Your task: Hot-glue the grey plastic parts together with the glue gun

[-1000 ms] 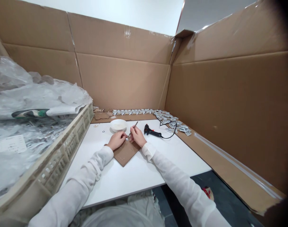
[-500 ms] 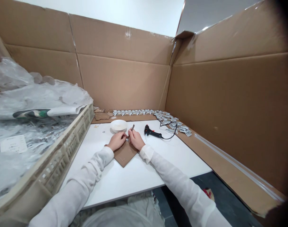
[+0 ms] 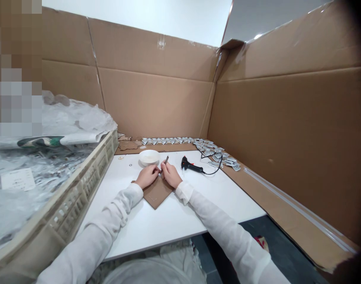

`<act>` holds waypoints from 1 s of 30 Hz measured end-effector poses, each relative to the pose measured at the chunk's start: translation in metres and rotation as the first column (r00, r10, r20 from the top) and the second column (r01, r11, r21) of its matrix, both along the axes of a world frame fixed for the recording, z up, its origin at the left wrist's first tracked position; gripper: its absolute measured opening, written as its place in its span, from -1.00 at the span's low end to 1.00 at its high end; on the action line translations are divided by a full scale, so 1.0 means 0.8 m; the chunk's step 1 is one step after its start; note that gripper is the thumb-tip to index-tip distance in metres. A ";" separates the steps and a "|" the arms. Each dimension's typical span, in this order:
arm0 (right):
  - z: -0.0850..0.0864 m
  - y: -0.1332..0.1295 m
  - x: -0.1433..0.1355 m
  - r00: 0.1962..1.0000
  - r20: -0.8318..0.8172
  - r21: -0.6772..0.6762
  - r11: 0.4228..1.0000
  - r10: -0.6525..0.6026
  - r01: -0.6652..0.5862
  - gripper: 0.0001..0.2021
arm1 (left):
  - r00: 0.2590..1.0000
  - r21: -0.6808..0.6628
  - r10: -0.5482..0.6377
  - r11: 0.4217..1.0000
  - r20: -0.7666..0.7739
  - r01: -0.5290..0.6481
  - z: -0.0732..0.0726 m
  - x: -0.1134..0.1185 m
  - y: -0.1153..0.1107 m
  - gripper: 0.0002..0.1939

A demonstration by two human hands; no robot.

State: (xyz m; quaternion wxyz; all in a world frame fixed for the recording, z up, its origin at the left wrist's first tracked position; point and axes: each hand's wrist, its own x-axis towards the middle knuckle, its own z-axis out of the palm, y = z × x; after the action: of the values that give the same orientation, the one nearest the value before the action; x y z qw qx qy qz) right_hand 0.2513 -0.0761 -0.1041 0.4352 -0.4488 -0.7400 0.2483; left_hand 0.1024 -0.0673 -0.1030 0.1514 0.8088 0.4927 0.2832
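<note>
My left hand (image 3: 146, 177) is closed in a pinch over the far part of a brown cardboard square (image 3: 155, 197). What its fingertips hold is too small to name. Right beside it, my right hand (image 3: 171, 176) grips a thin, flat metal tool that looks like tweezers (image 3: 166, 159), its upper end sticking up past the fingers. The tool's lower end meets the left fingertips, where a tiny pale spot shows. Just behind the hands stands a white bowl (image 3: 143, 158). A black glue gun (image 3: 193, 165) lies to the right of my right hand.
A cream plastic crate (image 3: 93, 171) full of plastic-bagged pieces flanks the white table (image 3: 224, 201) on the left. Small silvery pieces (image 3: 211, 148) line the back and right edge. Cardboard walls (image 3: 156, 98) enclose the table. A small dark ring (image 3: 130, 165) lies left of the bowl.
</note>
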 end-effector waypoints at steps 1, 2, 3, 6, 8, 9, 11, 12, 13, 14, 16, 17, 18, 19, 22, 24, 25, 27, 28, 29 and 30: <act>0.000 0.000 0.000 1.000 0.004 0.003 1.000 0.001 -0.001 -0.76 | 1.000 -0.001 0.001 1.000 0.003 -0.001 0.000 0.000 0.000 -0.82; 0.001 -0.001 0.000 1.000 0.010 0.005 1.000 0.003 -0.003 -0.76 | 1.000 0.000 0.001 1.000 0.006 -0.001 -0.001 0.000 0.001 -0.82; 0.001 -0.001 0.000 1.000 0.016 0.009 1.000 0.004 -0.004 -0.76 | 1.000 0.001 0.000 1.000 0.008 0.000 -0.001 0.000 0.001 -0.81; 0.002 -0.001 0.000 0.999 0.034 0.019 1.000 0.007 -0.008 -0.77 | 1.000 0.005 -0.002 1.000 0.002 0.002 -0.003 -0.001 0.003 -0.81; 0.002 0.000 0.000 0.999 0.042 0.022 1.000 0.011 -0.012 -0.77 | 1.000 0.009 -0.004 1.000 -0.007 0.004 -0.004 -0.001 0.004 -0.82; 0.002 0.000 0.000 0.999 0.045 0.023 1.000 0.015 -0.016 -0.78 | 1.000 0.012 -0.004 1.000 -0.010 0.004 -0.004 -0.001 0.004 -0.81; 0.002 0.000 0.000 0.999 0.047 0.024 0.999 0.027 -0.028 -0.78 | 1.000 0.015 -0.008 1.000 -0.011 0.008 -0.004 -0.001 0.004 -0.81; 0.002 0.000 0.000 0.998 0.046 0.025 0.999 0.034 -0.035 -0.79 | 1.000 0.016 -0.009 1.000 -0.011 0.009 -0.003 -0.001 0.003 -0.81; 0.003 0.000 0.000 0.998 0.043 0.024 0.999 0.040 -0.041 -0.79 | 1.000 0.015 -0.008 1.000 -0.011 0.008 -0.003 -0.001 0.003 -0.80; 0.003 -0.001 0.000 0.998 0.038 0.022 0.999 0.044 -0.045 -0.79 | 1.000 0.013 -0.006 1.000 -0.012 0.006 -0.002 -0.001 0.002 -0.80; 0.003 -0.001 0.000 0.999 0.022 0.014 0.999 0.043 -0.043 -0.78 | 1.000 0.008 0.000 1.000 -0.016 0.000 -0.001 0.000 0.001 -0.81; 0.003 -0.001 0.000 0.999 0.010 0.008 0.999 0.036 -0.036 -0.77 | 1.000 0.004 0.003 1.000 -0.015 -0.002 0.000 0.000 0.000 -0.81; 0.003 -0.001 0.000 1.000 -0.005 0.001 1.000 0.024 -0.024 -0.76 | 1.000 0.000 0.004 1.000 -0.013 -0.004 0.001 0.000 0.000 -0.81; 0.002 0.000 0.000 1.000 -0.023 -0.007 1.000 0.008 -0.008 -0.74 | 1.000 -0.002 0.004 1.000 -0.009 -0.004 0.001 0.000 -0.001 -0.81; 0.001 0.004 0.002 0.997 -0.072 -0.033 0.999 -0.035 0.033 -0.71 | 1.000 -0.012 0.011 1.000 -0.004 -0.011 0.003 0.000 -0.002 -0.81; -0.001 0.007 0.003 0.995 -0.090 -0.052 0.998 -0.044 0.039 -0.69 | 1.000 -0.029 0.012 1.000 0.005 -0.012 0.003 0.000 -0.001 -0.80; -0.001 0.007 0.004 0.994 -0.096 -0.060 0.998 -0.043 0.037 -0.68 | 1.000 -0.042 0.012 0.999 0.017 -0.011 0.002 0.000 -0.001 -0.80; -0.002 0.008 0.003 0.994 -0.102 -0.072 0.997 -0.035 0.028 -0.67 | 0.999 -0.069 0.009 0.998 0.045 -0.006 0.001 -0.001 0.001 -0.80; -0.002 0.007 0.003 0.994 -0.105 -0.074 0.997 -0.030 0.023 -0.66 | 0.998 -0.079 0.009 0.997 0.055 -0.004 0.000 -0.001 0.002 -0.80; -0.002 0.006 0.003 0.994 -0.107 -0.074 0.997 -0.026 0.018 -0.66 | 0.998 -0.086 0.009 0.996 0.061 -0.004 0.000 -0.001 0.003 -0.80; -0.002 0.005 0.003 0.994 -0.109 -0.073 0.997 -0.023 0.015 -0.66 | 0.998 -0.094 0.008 0.996 0.063 -0.002 -0.001 -0.002 0.004 -0.80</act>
State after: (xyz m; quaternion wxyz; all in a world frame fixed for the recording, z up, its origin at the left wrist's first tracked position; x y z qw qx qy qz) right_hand 0.2536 -0.0719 -0.1056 0.4614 -0.4569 -0.7010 0.2949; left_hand 0.1010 -0.0644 -0.1036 0.2038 0.7902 0.5025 0.2855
